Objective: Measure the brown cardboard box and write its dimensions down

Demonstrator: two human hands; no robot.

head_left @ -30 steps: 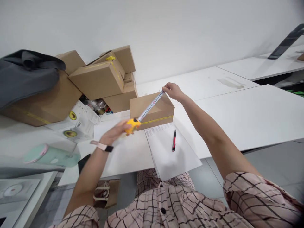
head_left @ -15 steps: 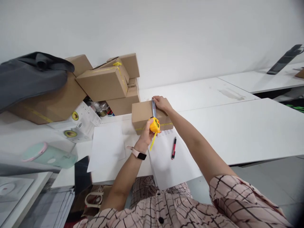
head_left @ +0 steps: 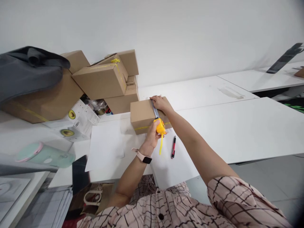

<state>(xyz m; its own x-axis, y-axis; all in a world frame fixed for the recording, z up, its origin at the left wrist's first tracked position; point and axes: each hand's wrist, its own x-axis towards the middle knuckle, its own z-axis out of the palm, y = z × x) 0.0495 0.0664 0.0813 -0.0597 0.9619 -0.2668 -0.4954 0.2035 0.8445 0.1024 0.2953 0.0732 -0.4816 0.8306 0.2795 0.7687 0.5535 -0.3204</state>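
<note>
A closed cardboard box (head_left: 142,113) with yellow tape lies on the white table in front of me. My left hand (head_left: 153,135) grips a yellow tape measure (head_left: 160,126) at the box's near edge, its yellow strap hanging down. The metal blade (head_left: 155,110) runs out from it across the box top. At the far edge, my right hand (head_left: 160,103) holds the blade's end down with its fingers, the palm resting over the box. Nearer me, a red and black pen (head_left: 174,147) lies on white paper sheets (head_left: 175,171).
Stacked cardboard boxes (head_left: 99,80) and a grey bag (head_left: 30,76) stand at the left. Below them are white boxes with avocado pictures (head_left: 80,122) and a mint-green bottle (head_left: 45,155). Another paper sheet (head_left: 104,145) lies left. A dark bottle (head_left: 283,58) stands far right.
My left hand has shifted slightly right with the tape measure, so the blade now slants across the box top. My right hand stays at the far edge, a little further left.
</note>
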